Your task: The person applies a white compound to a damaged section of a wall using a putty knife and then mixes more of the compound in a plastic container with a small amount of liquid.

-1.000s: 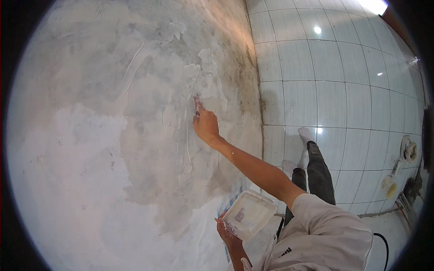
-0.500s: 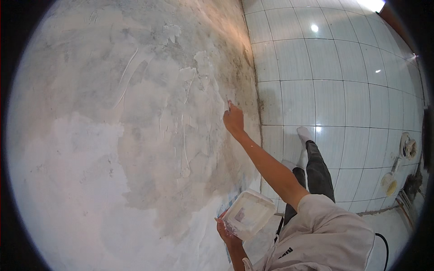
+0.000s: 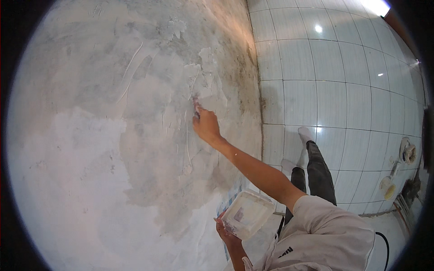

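Observation:
My right hand (image 3: 208, 126) is closed round a small scraper (image 3: 196, 100), mostly hidden by the fingers and blurred, and reaches to the patchy plastered wall (image 3: 149, 104). Wet-looking ridges and smears of pale filler mark the wall around it. Lower down, my left hand (image 3: 224, 228) grips a white rectangular plastic tub (image 3: 253, 210) by its side, tilted toward me. White paste coats the tub's inner walls and some of the fingers.
Pale tiles (image 3: 298, 101) cover the floor along the wall's foot. My legs (image 3: 320, 174) in dark trousers stand on them. At the far right lie a round container (image 3: 409, 151) and a pot with yellowish contents (image 3: 388, 187). A blue-checked strip (image 3: 235, 192) shows behind the tub.
My right hand has swept left across the wall, away from the floor edge, with the scraper. The left hand and the tub have stayed nearly still.

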A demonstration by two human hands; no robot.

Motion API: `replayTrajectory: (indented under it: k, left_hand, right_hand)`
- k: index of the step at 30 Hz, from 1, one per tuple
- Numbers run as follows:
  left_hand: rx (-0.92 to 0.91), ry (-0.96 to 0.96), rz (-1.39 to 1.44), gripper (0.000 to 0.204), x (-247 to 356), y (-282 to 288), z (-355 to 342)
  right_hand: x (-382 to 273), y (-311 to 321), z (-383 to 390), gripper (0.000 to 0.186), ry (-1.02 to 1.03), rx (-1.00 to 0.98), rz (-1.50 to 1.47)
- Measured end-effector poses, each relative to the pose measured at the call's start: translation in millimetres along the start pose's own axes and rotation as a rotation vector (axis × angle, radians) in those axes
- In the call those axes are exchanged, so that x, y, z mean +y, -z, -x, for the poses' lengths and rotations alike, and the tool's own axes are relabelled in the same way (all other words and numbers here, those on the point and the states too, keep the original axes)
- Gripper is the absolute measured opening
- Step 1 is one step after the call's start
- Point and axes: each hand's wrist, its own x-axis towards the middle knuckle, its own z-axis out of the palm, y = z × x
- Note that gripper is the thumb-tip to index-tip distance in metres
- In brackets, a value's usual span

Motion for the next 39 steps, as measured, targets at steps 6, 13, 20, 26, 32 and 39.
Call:
replayTrajectory:
  k: [6,13,20,26,32,39]
  left_hand:
    - [0.023,-0.015,-0.012,0.057,2,-3,3]
    - [-0.015,-0.048,-0.063,0.056,2,1,8]
    - [0.052,-0.004,0.002,0.056,-8,12,8]
    - [0.004,-0.027,-0.021,0.054,-7,15,9]
    - [0.034,-0.018,-0.001,0.054,-3,21,9]
    - [-0.003,-0.037,-0.004,0.054,-2,19,5]
  right_hand:
    - [-49,27,40,0.047,0.052,-0.094,-0.211]
    - [23,56,30,0.049,0.048,0.040,-0.276]
    - [97,33,8,0.048,-0.252,0.117,0.024]
    - [113,3,-3,0.045,-0.097,0.130,-0.033]
    - [60,1,-11,0.041,-0.111,0.068,-0.015]
    - [13,-3,-8,0.034,-0.083,0.034,0.008]
